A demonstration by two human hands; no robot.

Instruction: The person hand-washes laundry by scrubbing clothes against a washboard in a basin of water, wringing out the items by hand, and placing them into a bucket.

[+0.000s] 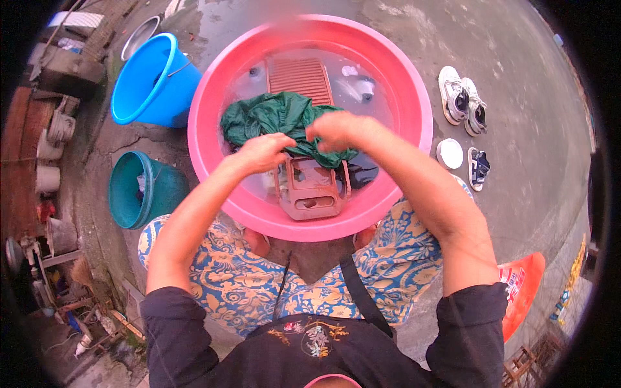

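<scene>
A bunched dark green cloth (271, 114), wet and shiny, lies across a brown plastic washboard (300, 77). The board leans inside a large pink basin (208, 179) holding cloudy water, its cut-out lower end (310, 208) against the near wall. My right hand (342, 131), slightly blurred, has its fingers curled into the cloth's right part. At the cloth's near edge is my left hand (264, 151), thumb and fingers bent; whether fabric is pinched between them is hidden. A dark item (364, 174) and a pale piece (366, 89) sit in the water.
On the left stand a tilted blue bucket (145, 87), a teal bucket (167, 194) and a metal basin (140, 38). White sneakers (453, 94), a white round container (450, 153) and a sandal (479, 169) are on the right. A red-orange object (526, 291) lies behind my right arm.
</scene>
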